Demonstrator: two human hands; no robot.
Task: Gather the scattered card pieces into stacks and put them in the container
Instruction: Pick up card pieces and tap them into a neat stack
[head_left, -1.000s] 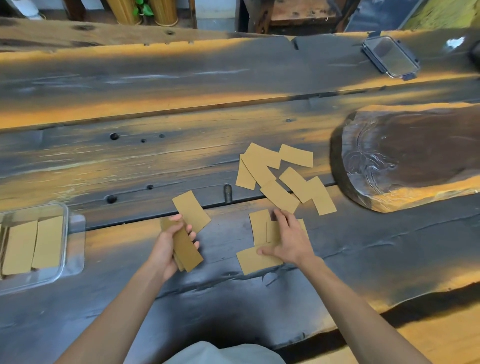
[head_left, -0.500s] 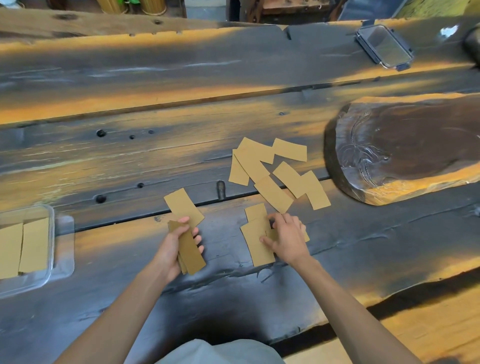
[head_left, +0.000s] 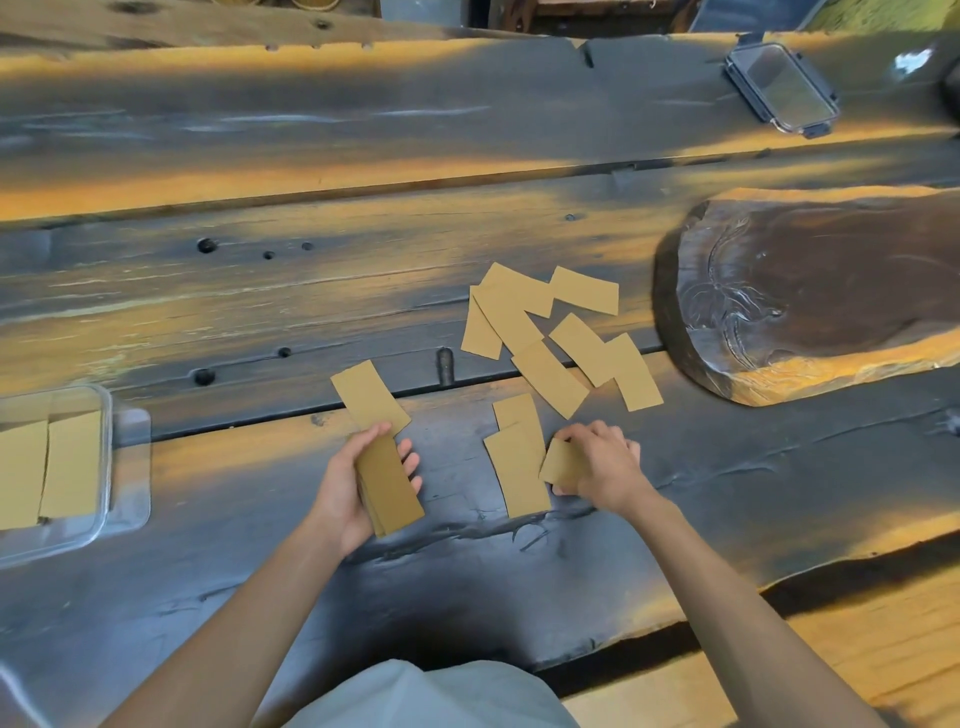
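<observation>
My left hand (head_left: 345, 480) grips a stack of tan rectangular card pieces (head_left: 389, 483), thumb along the near-left edge and fingers (head_left: 410, 462) curled round the right edge. My right hand (head_left: 597, 465) pinches one tan card piece (head_left: 563, 462), fingers curled over its right end, its left end raised off the bench.

Just left of the right hand, two overlapping tan card pieces (head_left: 517, 462) lie flat on the dark weathered wooden bench (head_left: 519, 571). A single tan card piece (head_left: 369, 397) lies just beyond the left hand, its near end partly under the held stack. Further away and to the right, a scattered cluster of tan card pieces (head_left: 550, 338) lies overlapped across a gap between the planks.

At the left edge, a clear plastic rectangular container (head_left: 106, 467) holds two stacks of tan card pieces (head_left: 49, 470) side by side. To the right of the cluster sits a dark carved wooden slab (head_left: 810, 296). At the far right, a clear lid with dark clips (head_left: 782, 88) lies on the bench.
</observation>
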